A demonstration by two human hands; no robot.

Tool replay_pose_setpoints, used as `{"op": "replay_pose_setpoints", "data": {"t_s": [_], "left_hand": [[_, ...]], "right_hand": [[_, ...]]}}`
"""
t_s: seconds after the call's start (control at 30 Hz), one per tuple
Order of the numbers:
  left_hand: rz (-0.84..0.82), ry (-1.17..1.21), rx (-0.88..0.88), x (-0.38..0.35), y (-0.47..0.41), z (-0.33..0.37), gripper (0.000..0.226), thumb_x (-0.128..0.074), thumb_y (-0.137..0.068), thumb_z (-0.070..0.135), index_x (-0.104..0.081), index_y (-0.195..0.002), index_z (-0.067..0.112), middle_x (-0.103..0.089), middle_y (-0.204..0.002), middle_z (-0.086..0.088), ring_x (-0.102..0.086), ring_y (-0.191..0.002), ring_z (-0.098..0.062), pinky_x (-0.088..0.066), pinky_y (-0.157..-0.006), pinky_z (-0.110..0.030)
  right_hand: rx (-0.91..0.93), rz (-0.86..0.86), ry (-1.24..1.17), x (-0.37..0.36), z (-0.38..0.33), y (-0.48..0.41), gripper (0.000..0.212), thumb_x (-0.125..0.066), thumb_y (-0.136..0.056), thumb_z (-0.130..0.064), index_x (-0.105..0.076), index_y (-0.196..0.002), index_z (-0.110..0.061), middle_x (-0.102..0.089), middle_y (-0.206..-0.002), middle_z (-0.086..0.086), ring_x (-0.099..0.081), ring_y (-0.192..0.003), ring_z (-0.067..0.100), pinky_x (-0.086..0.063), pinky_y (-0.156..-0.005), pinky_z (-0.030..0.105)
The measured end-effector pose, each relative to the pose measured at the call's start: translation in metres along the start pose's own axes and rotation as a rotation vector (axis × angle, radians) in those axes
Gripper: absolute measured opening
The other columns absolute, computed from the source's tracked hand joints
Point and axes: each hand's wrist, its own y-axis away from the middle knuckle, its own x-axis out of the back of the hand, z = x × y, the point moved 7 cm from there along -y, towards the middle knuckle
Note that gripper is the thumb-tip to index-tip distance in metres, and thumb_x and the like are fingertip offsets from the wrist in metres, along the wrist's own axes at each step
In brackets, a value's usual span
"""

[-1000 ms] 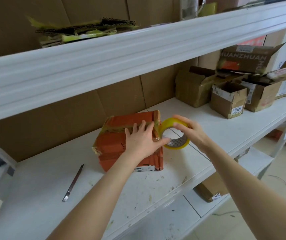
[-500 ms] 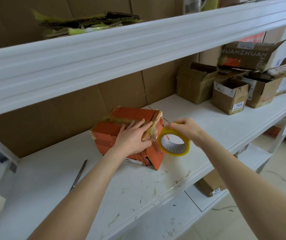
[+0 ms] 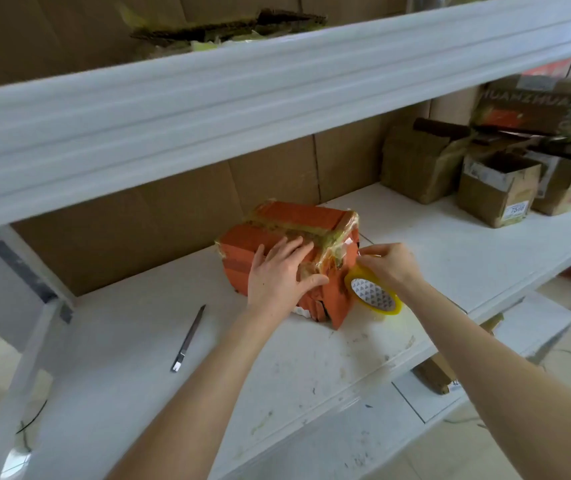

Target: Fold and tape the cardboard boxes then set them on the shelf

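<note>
Under flat left grip (image 3: 277,278), orange box (image 3: 297,220); right grip (image 3: 394,265) clasps tape roll (image 3: 374,295) beside.

The orange cardboard box (image 3: 297,220) sits closed on the white shelf (image 3: 311,358), one corner turned toward the viewer. Wrinkled yellowish tape runs along its top seam and down its right end, and its lower near corner is torn and ragged. The left hand (image 3: 277,275) lies flat on its near face, while the right hand (image 3: 391,263) holds the yellow tape roll (image 3: 374,294) tilted just beside that right end. Farther right on the same shelf stand brown cardboard boxes (image 3: 498,192) — some with open flaps
</note>
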Motion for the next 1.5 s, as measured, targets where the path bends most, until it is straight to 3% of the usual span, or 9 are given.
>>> {"op": "replay_pose_setpoints", "data": {"t_s": [0.07,0.17,0.3,0.4,0.6,0.73,0.83,0.97,1.5], "left_hand": [[0.134,0.056,0.04,0.01,0.018,-0.011,0.061,-0.053,-0.086,0.058,-0.053,-0.134,0.022,-0.048,-0.142,0.0,-0.04,-0.134,-0.02,-0.032,-0.11,-0.045],[0.374,0.112,0.224,0.021,0.055,-0.053,0.028,-0.063,-0.089,0.025,-0.062,-0.112,0.009,-0.059,-0.112,-0.012,-0.055,-0.104,-0.033,-0.049,-0.077,-0.043],[-0.027,-0.074,0.631,-0.012,0.091,-0.129,0.038,-0.049,-0.094,0.014,-0.046,-0.131,0.009,-0.045,-0.127,-0.014,-0.044,-0.118,-0.031,-0.047,-0.081,-0.042],[-0.294,-0.263,0.732,-0.027,0.112,-0.158,0.039,-0.046,-0.094,0.01,-0.042,-0.133,0.006,-0.042,-0.128,-0.012,-0.044,-0.12,-0.026,-0.049,-0.086,-0.034],[-0.272,-0.19,0.748,-0.021,0.12,-0.152,0.028,-0.046,-0.092,0.006,-0.055,-0.118,0.006,-0.051,-0.114,-0.013,-0.055,-0.105,-0.031,-0.048,-0.082,-0.039],[0.087,-0.005,0.619,0.028,0.098,-0.104,0.026,-0.043,-0.097,0.012,-0.061,-0.115,0.006,-0.05,-0.112,-0.014,-0.061,-0.08,-0.04,-0.049,-0.067,-0.043],[0.271,0.094,0.29,0.065,0.063,-0.033,0.024,-0.052,-0.095,0.012,-0.066,-0.114,0.006,-0.056,-0.106,-0.013,-0.062,-0.071,-0.036,-0.051,-0.059,-0.042],[0.212,0.001,0.026,0.065,0.012,0.05,0.031,-0.048,-0.099,0.021,-0.059,-0.128,0.021,-0.065,-0.101,-0.005,-0.065,-0.081,-0.025,-0.047,-0.059,-0.031],[-0.038,-0.197,0.038,0.016,-0.031,0.076,0.029,-0.047,-0.098,0.017,-0.064,-0.12,0.022,-0.068,-0.105,-0.004,-0.065,-0.09,-0.022,-0.039,-0.061,-0.026]], "right_hand": [[-0.012,0.018,-0.032,-0.003,-0.001,0.002,0.021,-0.068,-0.075,-0.038,-0.075,-0.095,-0.035,-0.065,-0.089,-0.006,-0.063,-0.087,0.018,-0.055,-0.084,0.041],[-0.016,0.035,-0.052,-0.005,-0.001,0.004,0.019,-0.069,-0.076,-0.038,-0.075,-0.094,-0.034,-0.064,-0.086,-0.006,-0.062,-0.083,0.017,-0.056,-0.083,0.039],[-0.048,0.033,-0.059,-0.005,0.0,0.006,0.01,-0.068,-0.079,-0.039,-0.071,-0.088,-0.038,-0.064,-0.087,-0.007,-0.062,-0.081,0.015,-0.057,-0.081,0.04],[-0.053,0.04,-0.041,-0.005,-0.001,0.007,0.008,-0.067,-0.08,-0.038,-0.07,-0.088,-0.039,-0.064,-0.091,-0.006,-0.061,-0.08,0.015,-0.057,-0.08,0.039],[-0.087,0.001,-0.105,-0.004,0.001,0.008,0.016,-0.068,-0.083,-0.035,-0.07,-0.099,-0.036,-0.064,-0.091,-0.003,-0.063,-0.078,0.015,-0.057,-0.076,0.036],[-0.081,-0.01,-0.1,-0.002,0.001,0.007,0.008,-0.067,-0.083,-0.036,-0.07,-0.091,-0.036,-0.066,-0.092,-0.003,-0.062,-0.077,0.013,-0.056,-0.073,0.033],[-0.069,0.02,-0.113,-0.001,0.002,0.008,0.006,-0.068,-0.083,-0.039,-0.071,-0.087,-0.036,-0.066,-0.085,-0.007,-0.064,-0.076,0.015,-0.058,-0.074,0.036],[-0.082,0.075,-0.06,0.006,0.001,0.011,0.014,-0.064,-0.084,-0.045,-0.072,-0.091,-0.037,-0.066,-0.088,-0.009,-0.063,-0.079,0.014,-0.058,-0.077,0.039],[-0.062,0.132,0.17,0.017,-0.013,0.01,0.022,-0.058,-0.088,-0.044,-0.073,-0.1,-0.035,-0.065,-0.082,-0.01,-0.059,-0.072,0.01,-0.054,-0.064,0.026]]}}
